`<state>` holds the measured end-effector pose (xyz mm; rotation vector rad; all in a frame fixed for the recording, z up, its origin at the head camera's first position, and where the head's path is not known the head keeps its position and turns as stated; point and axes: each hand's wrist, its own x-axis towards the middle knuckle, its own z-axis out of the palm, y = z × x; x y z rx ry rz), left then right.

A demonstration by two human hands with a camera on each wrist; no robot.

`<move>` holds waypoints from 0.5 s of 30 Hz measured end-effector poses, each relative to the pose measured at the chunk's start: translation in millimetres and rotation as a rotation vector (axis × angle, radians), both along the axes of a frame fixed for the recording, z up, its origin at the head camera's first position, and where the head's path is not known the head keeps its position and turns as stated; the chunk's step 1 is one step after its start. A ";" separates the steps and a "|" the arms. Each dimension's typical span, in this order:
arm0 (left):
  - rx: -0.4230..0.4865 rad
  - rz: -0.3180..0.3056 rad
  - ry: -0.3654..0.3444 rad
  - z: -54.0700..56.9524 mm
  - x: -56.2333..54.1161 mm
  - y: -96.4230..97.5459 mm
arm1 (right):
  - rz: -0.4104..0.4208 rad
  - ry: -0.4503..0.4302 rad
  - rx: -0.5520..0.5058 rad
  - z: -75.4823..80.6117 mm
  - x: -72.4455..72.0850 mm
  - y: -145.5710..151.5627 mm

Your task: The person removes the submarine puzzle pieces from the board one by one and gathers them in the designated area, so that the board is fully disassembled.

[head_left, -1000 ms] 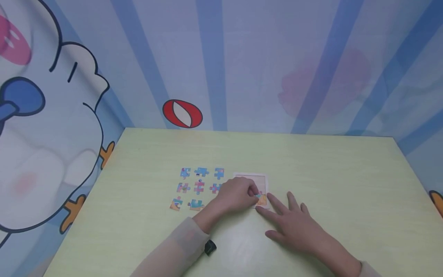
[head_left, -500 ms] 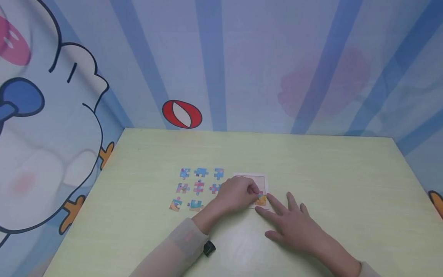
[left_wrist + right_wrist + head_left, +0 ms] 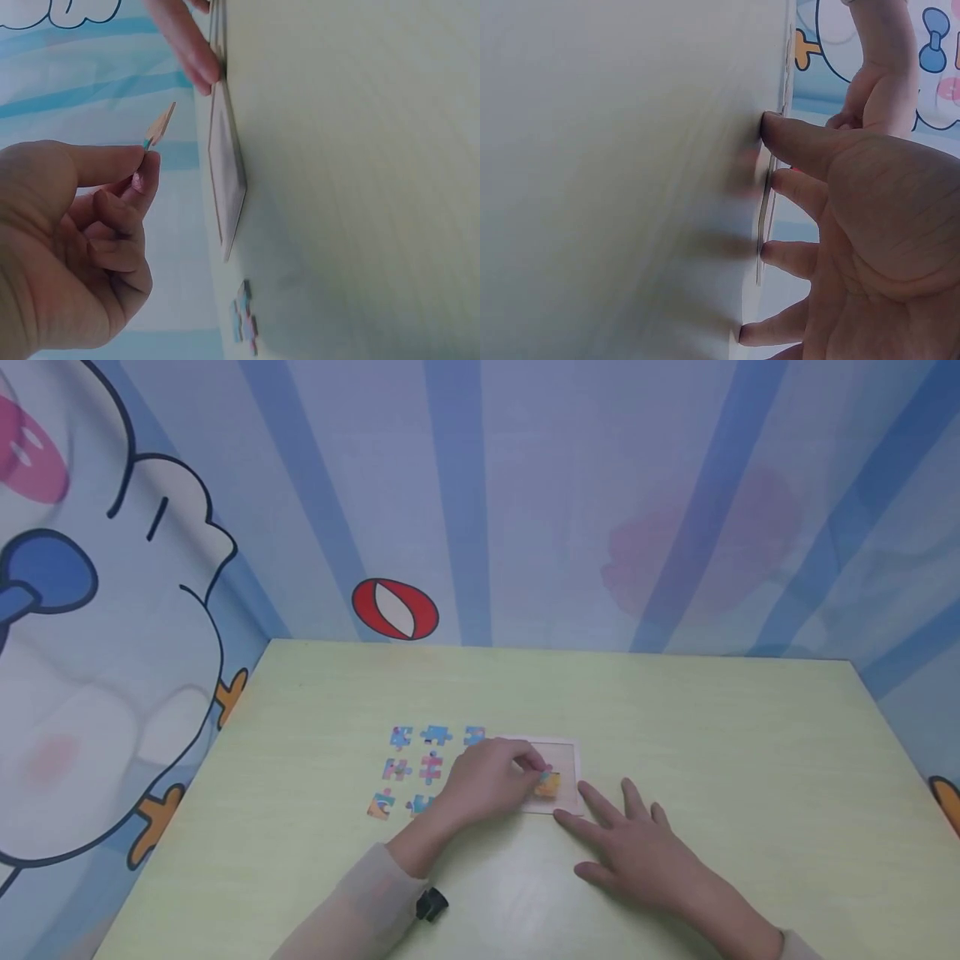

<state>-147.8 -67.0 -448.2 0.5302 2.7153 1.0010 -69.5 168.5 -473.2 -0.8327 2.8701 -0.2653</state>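
Observation:
Between thumb and fingertip, my left hand pinches an orange and blue jigsaw piece. In the left wrist view this piece is tilted and held up off the square puzzle tray. The tray's pale rim shows in the head view, with bare wood inside; its left part is hidden behind my left hand. My right hand lies with fingers spread, fingertips on the table and at the tray's lower right corner. Seen from the right wrist, the right hand has its fingertips along the tray edge.
Several loose jigsaw pieces lie in rows left of the tray, some partly hidden by my left hand and forearm. A small black device sits by the left sleeve. A printed cloth wall stands behind the table.
My left hand has moved left and taken the jigsaw piece out of the tray's lower right corner. The right hand stays where it was.

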 end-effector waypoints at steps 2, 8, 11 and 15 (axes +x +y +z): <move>0.002 0.016 -0.003 2.9 2.1 -8.5 | -0.001 -0.005 0.000 -0.1 0.0 -0.3; 0.028 0.069 -0.004 5.7 5.3 -41.8 | -0.005 -0.004 0.000 0.1 0.7 -1.3; 0.029 0.106 -0.028 5.3 6.0 -59.5 | -0.008 0.000 -0.002 0.6 1.3 -1.4; -0.004 0.143 -0.069 2.0 7.4 -78.2 | -0.012 -0.002 -0.006 1.3 1.7 -1.0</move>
